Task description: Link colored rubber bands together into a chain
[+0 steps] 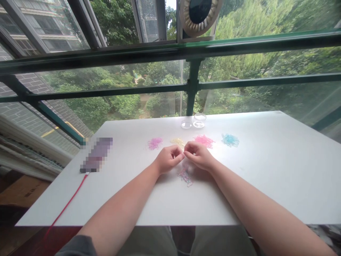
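My left hand [168, 158] and my right hand [199, 155] meet above the middle of the white table [106, 199]. Both are closed in a pinch, fingertips nearly touching; anything between them is too small to make out. Just below lies a mixed-colour heap of thin loops [185, 177], perhaps small elastic bands. Beyond my hands, similar loops lie sorted by colour: a purple pile [155, 143], a pale yellow pile [178, 142] partly hidden by my fingers, a pink pile [204, 141] and a blue pile [230, 140].
Clear round containers [199, 121] and a clear disc [186, 124] sit near the table's far edge. A pixelated phone-like object [98, 154] with a red cable [69, 202] lies at the left. A dark railing [160, 53] and windows stand behind; a round fan [200, 16] hangs above.
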`<state>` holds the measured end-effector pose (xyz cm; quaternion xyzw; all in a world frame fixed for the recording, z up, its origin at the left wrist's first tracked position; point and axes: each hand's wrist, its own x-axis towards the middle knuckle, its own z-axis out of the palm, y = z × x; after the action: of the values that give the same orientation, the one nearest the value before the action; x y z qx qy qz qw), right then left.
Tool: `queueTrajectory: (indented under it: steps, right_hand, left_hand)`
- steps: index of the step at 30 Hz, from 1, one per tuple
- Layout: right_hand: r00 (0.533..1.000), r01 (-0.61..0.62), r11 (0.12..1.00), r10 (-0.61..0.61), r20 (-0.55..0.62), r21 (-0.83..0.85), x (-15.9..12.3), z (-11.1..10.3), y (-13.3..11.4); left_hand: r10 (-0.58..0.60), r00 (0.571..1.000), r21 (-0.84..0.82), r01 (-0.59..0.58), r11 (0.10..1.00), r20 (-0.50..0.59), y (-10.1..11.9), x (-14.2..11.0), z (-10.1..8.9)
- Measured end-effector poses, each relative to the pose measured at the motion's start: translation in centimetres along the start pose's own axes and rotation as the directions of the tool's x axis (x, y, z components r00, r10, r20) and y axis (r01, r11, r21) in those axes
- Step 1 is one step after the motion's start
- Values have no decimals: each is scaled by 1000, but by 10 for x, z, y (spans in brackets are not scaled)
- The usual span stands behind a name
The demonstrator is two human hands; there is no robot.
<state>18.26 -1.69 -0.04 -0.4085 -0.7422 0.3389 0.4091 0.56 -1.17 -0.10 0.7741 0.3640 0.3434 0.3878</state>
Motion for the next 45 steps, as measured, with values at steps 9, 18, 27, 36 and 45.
queueTrajectory:
  steps: [9, 18, 27, 36, 45]
  right_hand:
    - [1000, -25, 999, 25, 12, 48, 0, 1, 2]
    - [999, -22, 1000, 22, 47, -1, -1, -1, -1]
    - [998, -23, 997, 27, 51, -79, -2, 0, -1]
    - [992, -13, 1000, 16, 127, -24, -4, -1, -5]
    - [995, -29, 998, 35, 95, -60, -3, 1, -1]
  left_hand:
    - [-13, 999, -11, 13, 1000, -34, -5, 2, -2]
    - [-23, 999, 12, 23, 1000, -43, 1, 0, -1]
    - [-8, 999, 14, 8, 1000, -54, 1, 1, -1]
    - [1, 998, 28, 0, 1000, -64, 0, 1, -1]
    - [6, 997, 25, -4, 1000, -82, -1, 2, -2]
